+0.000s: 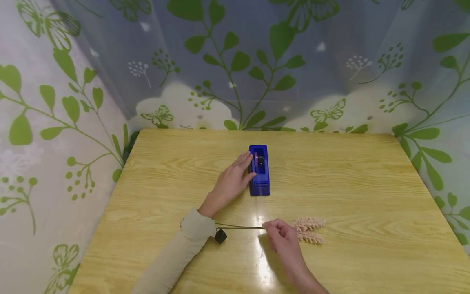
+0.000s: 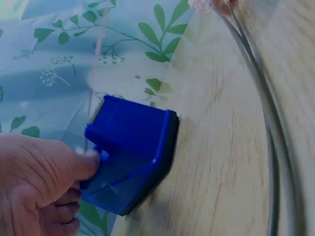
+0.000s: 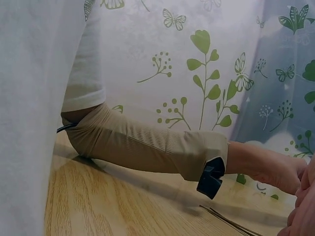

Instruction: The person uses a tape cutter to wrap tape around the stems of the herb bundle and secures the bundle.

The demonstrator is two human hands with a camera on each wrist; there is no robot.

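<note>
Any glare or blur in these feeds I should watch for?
Head view: a bright glare streak on the glossy wooden table near the right hand; edges bend, fisheye-like. Left wrist view: the thin dried stems are smeared, while the blue plastic tape dispenser is sharper. Right wrist view: evenly lit, beige sleeve clear.

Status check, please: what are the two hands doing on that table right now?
Left hand rests fingers on blue tape dispenser. Right hand pinches stems of dried pink sprigs, lying flat on table. Nothing between them.
</note>
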